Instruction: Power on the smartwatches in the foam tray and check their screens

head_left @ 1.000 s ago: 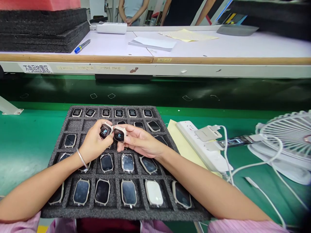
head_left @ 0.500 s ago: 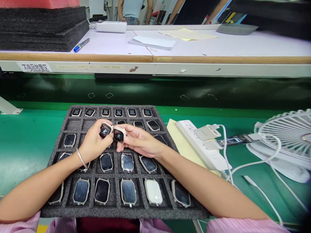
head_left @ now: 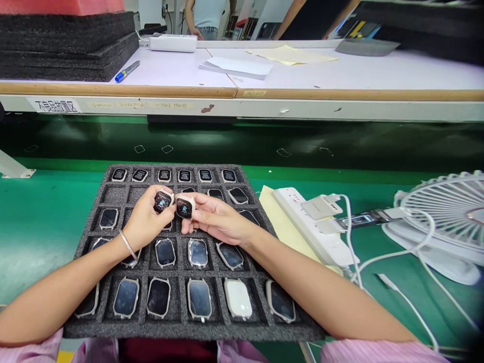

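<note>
My left hand [head_left: 148, 217] is closed on a smartwatch [head_left: 163, 201] whose dark screen is lit with a picture. Close beside it, my right hand [head_left: 217, 218] grips a second smartwatch [head_left: 185, 207], its screen lit in much the same way. Both watches are strapless, with pale cases, and are held up over a dark grey foam tray [head_left: 185, 331]. Rows of similar watches lie in the tray's compartments, such as a dark-screened watch [head_left: 158, 297] and one with a white face [head_left: 238, 298]. My hands and forearms hide some compartments.
Right of the tray are a white power strip [head_left: 295, 212], a plugged-in charger [head_left: 323, 206], loose white cables and a white fan [head_left: 449, 217]. A raised shelf [head_left: 159, 70] behind holds a blue marker [head_left: 127, 71], papers and black foam [head_left: 56, 45]. People stand beyond it.
Both hands keep their hold on the two watches with hardly any movement. In the background, the people have shifted position slightly.
</note>
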